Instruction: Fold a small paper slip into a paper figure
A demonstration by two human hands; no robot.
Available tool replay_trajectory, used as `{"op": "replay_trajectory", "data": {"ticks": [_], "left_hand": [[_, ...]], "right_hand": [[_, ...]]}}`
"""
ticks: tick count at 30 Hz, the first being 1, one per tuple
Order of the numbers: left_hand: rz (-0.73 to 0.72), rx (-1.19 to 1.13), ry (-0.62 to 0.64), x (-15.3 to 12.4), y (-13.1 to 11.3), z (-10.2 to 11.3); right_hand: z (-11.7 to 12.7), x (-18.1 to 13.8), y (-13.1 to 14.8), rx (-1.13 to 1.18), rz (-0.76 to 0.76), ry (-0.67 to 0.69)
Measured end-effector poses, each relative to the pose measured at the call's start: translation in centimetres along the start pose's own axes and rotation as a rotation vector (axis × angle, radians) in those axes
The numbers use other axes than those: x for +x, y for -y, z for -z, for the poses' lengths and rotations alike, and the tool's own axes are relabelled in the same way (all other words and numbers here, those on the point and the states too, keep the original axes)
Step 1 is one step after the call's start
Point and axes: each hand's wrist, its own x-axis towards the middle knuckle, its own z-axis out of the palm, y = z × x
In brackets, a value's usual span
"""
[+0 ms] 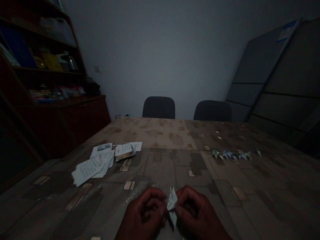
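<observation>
Between my two hands is a small folded paper figure [172,202], pale, with two narrow points at the top and another pointing down. My left hand [148,211] is closed, thumb and forefinger pinching the figure's left side. From the right, my right hand [193,210] pinches its other edge, the remaining fingers curled in. Both hands are low over the near part of the table [160,176]. Further off to the right stands a row of similar small folded paper figures [231,154], with one more paper figure [258,152] a little apart.
Loose printed paper sheets [93,166] lie overlapping on the table's left side. Two dark chairs [158,107] stand at the far edge. A filled shelf cabinet [62,110] is at the left, grey panels [265,63] at the right. The room is dim.
</observation>
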Motion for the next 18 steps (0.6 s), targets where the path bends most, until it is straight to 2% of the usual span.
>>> {"op": "replay_trajectory", "data": {"ticks": [5,9,14,18], "left_hand": [[-0.272,0.282,-0.002,-0.1,-0.5,0.5],[-0.409,0.407,0.092,0.4,-0.6,1.3],[-0.430,0.378,0.124,0.7,-0.4,1.6],[-0.389,0.316,0.056,0.7,0.0,1.1]], "right_hand": [[0.0,0.1,0.1,0.046,-0.018,0.007],[0.0,0.1,0.2,0.033,-0.036,0.035],[0.0,0.0,0.4,0.001,-0.032,0.025],[0.0,0.0,0.5,-0.062,-0.013,0.033]]}}
